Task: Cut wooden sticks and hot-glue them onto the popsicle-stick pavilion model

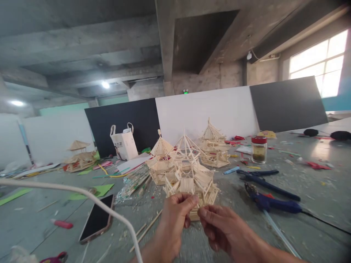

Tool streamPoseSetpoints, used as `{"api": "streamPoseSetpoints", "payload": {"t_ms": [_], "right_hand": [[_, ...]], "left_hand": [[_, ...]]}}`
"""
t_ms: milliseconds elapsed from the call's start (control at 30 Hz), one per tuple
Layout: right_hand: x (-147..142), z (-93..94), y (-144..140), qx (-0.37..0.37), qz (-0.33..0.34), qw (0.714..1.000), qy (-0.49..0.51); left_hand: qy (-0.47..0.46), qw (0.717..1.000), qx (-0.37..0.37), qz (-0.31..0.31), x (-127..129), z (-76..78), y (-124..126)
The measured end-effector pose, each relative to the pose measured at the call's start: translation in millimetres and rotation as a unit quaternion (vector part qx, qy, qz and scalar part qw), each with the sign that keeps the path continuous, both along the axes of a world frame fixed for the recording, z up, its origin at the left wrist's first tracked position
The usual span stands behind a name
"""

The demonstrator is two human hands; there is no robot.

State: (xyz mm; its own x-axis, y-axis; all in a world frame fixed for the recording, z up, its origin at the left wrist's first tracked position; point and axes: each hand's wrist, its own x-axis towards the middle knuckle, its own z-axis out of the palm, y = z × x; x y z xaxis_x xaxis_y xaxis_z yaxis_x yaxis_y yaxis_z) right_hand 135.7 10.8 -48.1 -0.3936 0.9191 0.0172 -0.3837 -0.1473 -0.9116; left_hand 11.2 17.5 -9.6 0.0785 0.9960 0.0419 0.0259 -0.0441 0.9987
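Head view: a stick pavilion [189, 175] is held up near the front edge of the worktop [315, 204], its base pinched by the fingers of the left hand [175, 215] and right hand [219, 224]. The walls and lower eaves are built; the pointed roof is bare ribs. Two finished models [161, 157] are seen behind, and a blue glue gun [271, 202] to the right.
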Motion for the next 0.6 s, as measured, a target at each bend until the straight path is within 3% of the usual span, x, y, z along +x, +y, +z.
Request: {"api": "streamPoseSetpoints", "payload": {"t_ms": [100,200,367,600], "right_hand": [[0,-2.3,7,-0.009,-0.019,1.000,0.015],[0,-5.5,17,-0.027,-0.050,0.998,0.022],[-3,-8.8,30,-0.047,-0.081,0.995,0.044],[-5,-6.8,38,-0.076,-0.097,0.990,0.068]], "left_hand": [[0.052,0.998,0.025,0.002,-7,2.0,3],[0.143,0.983,0.112,0.023,-19,7.7,11],[0.293,0.916,0.266,0.071,-35,25.0,28],[0.403,0.848,0.338,0.053,-32,34.9,44]]}}
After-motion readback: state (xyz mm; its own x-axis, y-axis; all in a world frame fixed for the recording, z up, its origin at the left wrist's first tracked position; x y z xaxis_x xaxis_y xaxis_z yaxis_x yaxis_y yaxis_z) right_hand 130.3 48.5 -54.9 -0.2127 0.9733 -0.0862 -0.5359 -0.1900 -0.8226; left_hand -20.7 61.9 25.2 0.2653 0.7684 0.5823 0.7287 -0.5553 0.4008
